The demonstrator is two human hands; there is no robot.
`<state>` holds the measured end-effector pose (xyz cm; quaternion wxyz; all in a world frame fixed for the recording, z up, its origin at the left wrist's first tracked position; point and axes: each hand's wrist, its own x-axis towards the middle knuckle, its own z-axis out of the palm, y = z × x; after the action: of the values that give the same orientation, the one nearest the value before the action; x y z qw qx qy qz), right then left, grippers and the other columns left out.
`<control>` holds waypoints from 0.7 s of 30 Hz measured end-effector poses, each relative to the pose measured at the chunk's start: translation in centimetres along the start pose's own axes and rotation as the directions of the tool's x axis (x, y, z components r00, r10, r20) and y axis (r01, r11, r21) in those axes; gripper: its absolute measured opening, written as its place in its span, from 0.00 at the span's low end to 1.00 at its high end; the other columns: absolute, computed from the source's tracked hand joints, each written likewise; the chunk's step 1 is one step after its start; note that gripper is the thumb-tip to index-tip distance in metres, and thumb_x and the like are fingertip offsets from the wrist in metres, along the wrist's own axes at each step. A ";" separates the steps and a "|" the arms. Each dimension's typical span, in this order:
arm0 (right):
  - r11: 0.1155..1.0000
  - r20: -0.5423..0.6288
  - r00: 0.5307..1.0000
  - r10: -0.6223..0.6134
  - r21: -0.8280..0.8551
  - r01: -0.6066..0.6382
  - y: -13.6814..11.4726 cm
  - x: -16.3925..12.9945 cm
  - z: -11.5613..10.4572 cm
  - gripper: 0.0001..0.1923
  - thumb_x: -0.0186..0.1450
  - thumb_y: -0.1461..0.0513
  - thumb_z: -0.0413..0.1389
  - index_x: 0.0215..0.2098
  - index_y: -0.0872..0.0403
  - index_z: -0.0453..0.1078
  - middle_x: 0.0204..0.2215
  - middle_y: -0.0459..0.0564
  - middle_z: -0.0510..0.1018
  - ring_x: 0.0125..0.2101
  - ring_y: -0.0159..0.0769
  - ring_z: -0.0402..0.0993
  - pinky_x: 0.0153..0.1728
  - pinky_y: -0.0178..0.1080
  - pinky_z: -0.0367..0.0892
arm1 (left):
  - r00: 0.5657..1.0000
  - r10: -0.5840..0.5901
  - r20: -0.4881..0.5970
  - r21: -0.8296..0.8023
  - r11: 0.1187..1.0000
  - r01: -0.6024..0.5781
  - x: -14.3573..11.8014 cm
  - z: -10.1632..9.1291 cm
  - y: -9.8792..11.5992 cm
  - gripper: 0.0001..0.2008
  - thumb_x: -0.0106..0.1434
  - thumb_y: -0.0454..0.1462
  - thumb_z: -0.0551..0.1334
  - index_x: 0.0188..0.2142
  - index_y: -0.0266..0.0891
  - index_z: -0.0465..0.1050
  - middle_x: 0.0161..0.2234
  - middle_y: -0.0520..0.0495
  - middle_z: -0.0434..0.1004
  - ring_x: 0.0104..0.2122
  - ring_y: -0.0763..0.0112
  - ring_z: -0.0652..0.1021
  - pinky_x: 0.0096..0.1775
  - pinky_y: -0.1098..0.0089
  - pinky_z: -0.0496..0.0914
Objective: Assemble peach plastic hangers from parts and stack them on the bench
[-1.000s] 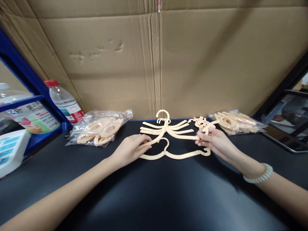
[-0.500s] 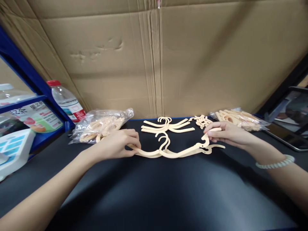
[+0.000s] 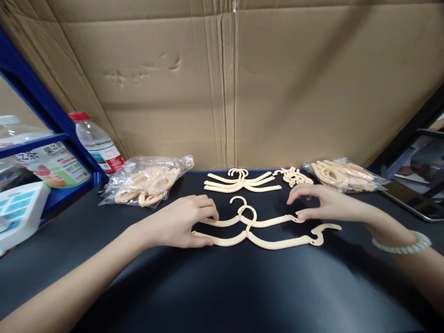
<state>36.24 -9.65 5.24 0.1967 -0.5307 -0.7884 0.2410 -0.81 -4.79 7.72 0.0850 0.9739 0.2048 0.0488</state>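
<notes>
Two cream plastic hangers lie one behind the other on the black table. The near hanger [image 3: 277,244] has a curved hook piece [image 3: 321,233] at its right end. Just behind is the far hanger [image 3: 270,223], its hook partly overlapped by the near one's. My left hand [image 3: 185,219] spans their left ends, fingers over the far hanger and thumb resting on the near one, with a gap between. At the far hanger's right end, my right hand [image 3: 322,203] has thumb and fingers apart; its thumb is at the tip.
More hangers [image 3: 243,181] lie stacked behind, beside a pile of small hook pieces [image 3: 294,176]. Clear bags of parts stand at left [image 3: 147,180] and right [image 3: 347,175]. A red-capped bottle [image 3: 97,143] leans by the blue rack [image 3: 69,138]. Cardboard [image 3: 156,92] walls the back.
The two hangers, close together before, are now spread apart, one having come nearer. My right hand has let go of the hook piece and opened. My left hand's grip has loosened and spread.
</notes>
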 end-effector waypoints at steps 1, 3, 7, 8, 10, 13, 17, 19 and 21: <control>1.000 0.054 0.998 -0.018 -0.019 0.019 -0.5 -0.1 0.4 0.23 0.50 0.49 0.66 0.41 0.48 0.75 0.42 0.50 0.75 0.44 0.46 0.69 0.45 0.45 0.64 | 1.000 -0.006 0.015 0.008 1.000 0.005 0.0 0.2 0.1 0.13 0.57 0.44 0.64 0.39 0.40 0.72 0.39 0.46 0.74 0.38 0.63 0.74 0.40 0.68 0.67; 0.997 0.150 0.987 -0.051 -0.043 0.058 -1.5 -0.3 1.2 0.30 0.47 0.49 0.68 0.47 0.47 0.72 0.45 0.51 0.73 0.46 0.47 0.67 0.47 0.45 0.63 | 0.998 -0.036 0.042 0.027 0.999 0.035 0.1 0.5 0.2 0.16 0.56 0.45 0.65 0.42 0.40 0.72 0.41 0.45 0.73 0.39 0.61 0.74 0.41 0.67 0.67; 0.992 0.242 0.967 -0.080 -0.074 0.101 -2.5 -0.4 2.2 0.30 0.50 0.49 0.66 0.48 0.49 0.70 0.44 0.51 0.70 0.42 0.43 0.66 0.43 0.43 0.64 | 0.997 -0.059 0.054 0.009 0.998 0.058 0.1 0.7 -0.1 0.14 0.58 0.44 0.64 0.41 0.41 0.73 0.39 0.46 0.73 0.38 0.62 0.75 0.39 0.68 0.67; 0.991 0.245 0.966 -0.083 -0.081 0.106 -2.5 -0.3 2.3 0.26 0.52 0.49 0.65 0.47 0.50 0.70 0.42 0.51 0.70 0.41 0.42 0.66 0.41 0.42 0.64 | 0.997 -0.053 0.053 -0.001 0.999 0.053 0.1 0.8 -0.2 0.12 0.59 0.43 0.63 0.39 0.41 0.73 0.38 0.47 0.73 0.37 0.63 0.75 0.39 0.69 0.67; 0.990 0.239 0.967 -0.088 -0.090 0.112 -2.6 -0.1 2.3 0.19 0.57 0.52 0.62 0.43 0.51 0.70 0.39 0.50 0.71 0.38 0.40 0.67 0.38 0.40 0.63 | 0.998 -0.037 0.047 -0.015 0.999 0.038 0.2 0.9 -0.3 0.08 0.61 0.41 0.61 0.37 0.41 0.72 0.37 0.48 0.73 0.35 0.65 0.75 0.38 0.70 0.67; 0.990 0.206 0.975 -0.082 -0.099 0.104 -2.2 0.1 2.1 0.12 0.59 0.54 0.60 0.38 0.52 0.70 0.35 0.49 0.72 0.34 0.37 0.66 0.35 0.38 0.62 | 1.000 -0.012 0.027 -0.038 0.999 0.013 0.3 1.4 -0.4 0.06 0.63 0.38 0.59 0.37 0.41 0.72 0.36 0.48 0.73 0.35 0.66 0.74 0.38 0.70 0.67; 0.989 0.149 0.986 -0.070 -0.116 0.088 -1.5 0.3 2.0 0.11 0.60 0.55 0.59 0.35 0.53 0.69 0.33 0.49 0.73 0.32 0.36 0.66 0.32 0.37 0.61 | 1.000 -0.020 0.008 -0.071 0.997 0.021 0.6 2.1 -0.5 0.08 0.65 0.35 0.55 0.42 0.41 0.71 0.40 0.46 0.71 0.39 0.66 0.73 0.42 0.69 0.67; 0.989 0.137 0.988 -0.068 -0.118 0.084 -1.2 0.3 2.0 0.11 0.60 0.54 0.60 0.34 0.53 0.69 0.32 0.49 0.73 0.31 0.36 0.66 0.31 0.37 0.60 | 0.999 -0.033 -0.001 -0.073 0.997 0.033 0.6 2.4 -0.6 0.10 0.66 0.34 0.54 0.45 0.41 0.71 0.42 0.45 0.71 0.40 0.65 0.73 0.43 0.68 0.67; 0.991 0.129 0.990 -0.062 -0.110 0.076 -1.0 0.4 2.0 0.13 0.59 0.53 0.60 0.33 0.53 0.69 0.30 0.48 0.72 0.29 0.35 0.66 0.30 0.36 0.59 | 0.999 -0.039 -0.020 -0.073 0.997 0.038 0.7 2.7 -0.7 0.11 0.67 0.35 0.53 0.45 0.41 0.71 0.42 0.44 0.70 0.41 0.64 0.72 0.44 0.67 0.67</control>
<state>34.21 -9.89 4.20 0.1244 -0.4973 -0.8297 0.2211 -0.12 -4.27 4.99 0.1192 0.9654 0.2225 0.0648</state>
